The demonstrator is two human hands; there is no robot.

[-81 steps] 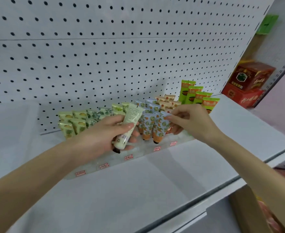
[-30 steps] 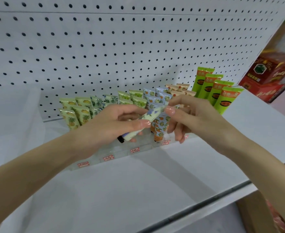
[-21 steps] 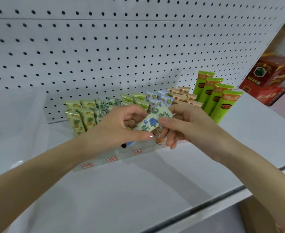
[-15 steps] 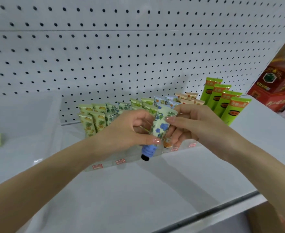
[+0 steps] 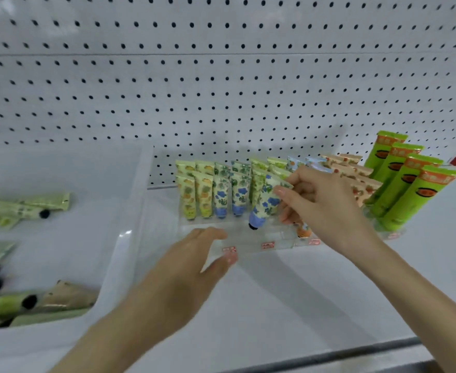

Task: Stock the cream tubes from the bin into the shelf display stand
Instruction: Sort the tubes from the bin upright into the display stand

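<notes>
Left hand [image 5: 183,267], loose-fingered and empty, is at the display stand's [image 5: 251,238] six o'clock. Beyond, the right hand [image 5: 321,208] pinches a blue-flowered tube [image 5: 265,203], tilted, cap seemingly over a free slot. Placing step: straighten, then lower. Bin [image 5: 130,211] at nine o'clock.

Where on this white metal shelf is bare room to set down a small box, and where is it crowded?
Bare: the white shelf in front of the clear acrylic display stand, between the left hand and the right arm, and the corner before the tall green tubes. Crowded: the stand's tube rows and the clear plastic bin.
</notes>
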